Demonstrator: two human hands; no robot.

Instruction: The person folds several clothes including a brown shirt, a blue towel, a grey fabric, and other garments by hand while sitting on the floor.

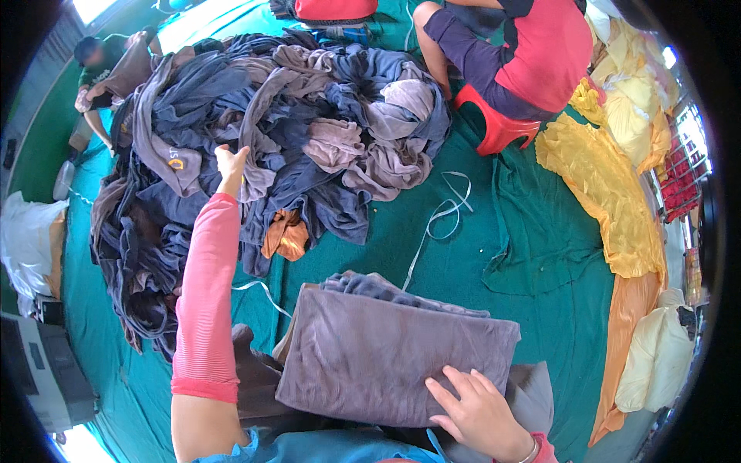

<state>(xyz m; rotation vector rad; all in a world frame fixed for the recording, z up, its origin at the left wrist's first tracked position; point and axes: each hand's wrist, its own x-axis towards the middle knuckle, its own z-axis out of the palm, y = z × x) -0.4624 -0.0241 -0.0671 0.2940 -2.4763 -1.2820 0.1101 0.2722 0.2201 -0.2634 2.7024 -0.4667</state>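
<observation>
A large heap of grey and dark blue cloths point(220, 104) lies on the green floor covering. My left hand point(231, 165) is stretched out over it, beside a long grey cloth point(255, 133); whether its fingers pinch that cloth is not clear. Close to my body, a folded grey cloth point(376, 347) lies on top of a stack of folded cloths. My right hand point(474, 411) rests on its lower right part, fingers spread and palm down. An orange cloth point(286, 234) pokes out at the heap's near edge.
A person in red and dark clothes point(538, 58) sits on a red plastic stool point(492, 124) at the upper right. Another person point(104, 75) holds a cloth at the far left. White ribbon point(443, 220) lies on the floor. Yellow fabric point(613, 202) runs along the right side.
</observation>
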